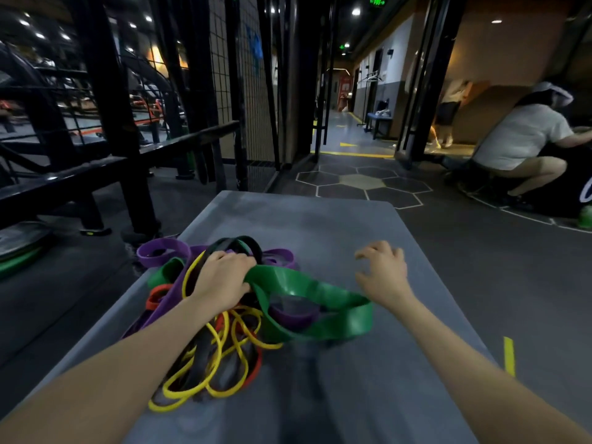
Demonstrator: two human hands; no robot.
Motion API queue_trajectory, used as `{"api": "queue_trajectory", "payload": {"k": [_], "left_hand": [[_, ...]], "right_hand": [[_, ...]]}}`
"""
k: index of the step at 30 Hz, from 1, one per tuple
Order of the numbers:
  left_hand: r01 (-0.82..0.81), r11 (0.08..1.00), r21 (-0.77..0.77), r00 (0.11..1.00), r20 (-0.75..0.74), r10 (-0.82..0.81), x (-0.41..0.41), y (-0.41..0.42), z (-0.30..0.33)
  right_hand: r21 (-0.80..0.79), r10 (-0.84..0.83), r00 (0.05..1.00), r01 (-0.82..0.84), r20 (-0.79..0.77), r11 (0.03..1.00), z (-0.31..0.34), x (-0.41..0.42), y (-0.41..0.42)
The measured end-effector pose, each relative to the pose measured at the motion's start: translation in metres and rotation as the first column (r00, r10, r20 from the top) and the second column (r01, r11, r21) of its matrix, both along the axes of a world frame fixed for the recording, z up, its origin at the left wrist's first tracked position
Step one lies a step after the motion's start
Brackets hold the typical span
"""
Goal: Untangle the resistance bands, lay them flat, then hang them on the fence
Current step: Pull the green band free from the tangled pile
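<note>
Resistance bands point(211, 331) lay knotted at seven o'clock; left hand point(224, 280) clutched the wide green rubber band point(307, 286), right hand point(382, 270) spread, nothing hung.

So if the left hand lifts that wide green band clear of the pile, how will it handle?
Probably floppy: the wide green band already sags and twists where the left hand grips it. It likely drags neighbours, since it threads through the tangled pile. Seems light.
</note>
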State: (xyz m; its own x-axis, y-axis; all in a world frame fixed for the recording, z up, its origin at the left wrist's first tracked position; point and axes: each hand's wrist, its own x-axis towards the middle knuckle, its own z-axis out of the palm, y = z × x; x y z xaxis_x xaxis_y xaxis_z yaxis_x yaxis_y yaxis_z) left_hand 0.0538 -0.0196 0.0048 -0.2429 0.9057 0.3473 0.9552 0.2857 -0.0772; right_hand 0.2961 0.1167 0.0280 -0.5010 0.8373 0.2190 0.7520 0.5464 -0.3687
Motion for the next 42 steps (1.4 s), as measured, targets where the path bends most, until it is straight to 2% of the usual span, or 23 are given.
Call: {"api": "queue_trajectory", "payload": {"k": [2,3,5,8,14,16,18,21,26,29,32,35,39,42], "left_hand": [[0.008,1.0,-0.011,1.0,0.011,-0.008,0.006,0.002,0.002],[0.0,1.0,-0.009,1.0,0.027,0.0,0.008,0.002,0.004],[-0.028,1.0,0.003,0.998,0.06,0.028,0.01,0.003,0.007],[-0.047,0.999,0.008,0.998,0.048,0.046,0.011,0.003,0.012],[-0.051,0.989,0.14,0.991,0.129,0.033,-0.005,-0.008,0.015],[-0.058,0.987,0.151,0.983,0.178,0.031,-0.014,-0.011,0.019],[-0.069,0.992,0.11,0.989,0.135,0.054,-0.024,-0.015,0.02],[-0.106,0.99,0.09,0.991,0.087,0.098,-0.037,-0.024,0.019],[-0.131,0.96,0.248,0.991,0.057,0.12,-0.048,-0.039,0.039],[-0.153,0.951,0.269,0.986,0.098,0.131,-0.056,-0.046,0.051],[-0.174,0.963,0.207,0.981,0.127,0.15,-0.058,-0.047,0.053],[-0.247,0.962,0.118,0.951,0.222,0.217,-0.054,-0.045,0.052],[-0.232,0.972,0.022,0.954,0.199,0.223,-0.038,-0.037,0.056],[-0.239,0.971,0.02,0.906,0.366,0.215,-0.025,-0.031,0.05]], "right_hand": [[0.033,0.204,0.973,-0.202,-0.11,0.979,0.014,-0.025,-0.024],[0.017,0.299,0.947,-0.299,-0.114,0.954,0.017,-0.039,-0.036],[-0.039,0.401,0.916,-0.4,0.014,0.915,0.016,-0.067,-0.057],[-0.042,0.388,0.901,-0.388,0.192,0.921,0.002,-0.097,-0.074],[0.205,0.3,0.94,-0.33,0.164,0.921,0.001,-0.118,-0.075],[0.138,0.315,0.943,-0.328,0.111,0.934,0.008,-0.117,-0.069],[0.111,0.33,0.941,-0.337,0.073,0.935,0.016,-0.118,-0.062],[0.181,0.37,0.927,-0.374,0.056,0.909,0.037,-0.127,-0.059],[0.294,0.442,0.891,-0.398,-0.103,0.869,0.08,-0.139,-0.06],[0.356,0.445,0.873,-0.359,-0.198,0.863,0.099,-0.135,-0.058],[0.365,0.442,0.853,-0.331,-0.279,0.87,0.109,-0.127,-0.057],[0.349,0.429,0.849,-0.318,-0.309,0.882,0.112,-0.116,-0.055],[0.304,0.404,0.854,-0.31,-0.328,0.901,0.106,-0.11,-0.05],[0.272,0.405,0.845,-0.322,-0.348,0.907,0.101,-0.109,-0.052]]}}
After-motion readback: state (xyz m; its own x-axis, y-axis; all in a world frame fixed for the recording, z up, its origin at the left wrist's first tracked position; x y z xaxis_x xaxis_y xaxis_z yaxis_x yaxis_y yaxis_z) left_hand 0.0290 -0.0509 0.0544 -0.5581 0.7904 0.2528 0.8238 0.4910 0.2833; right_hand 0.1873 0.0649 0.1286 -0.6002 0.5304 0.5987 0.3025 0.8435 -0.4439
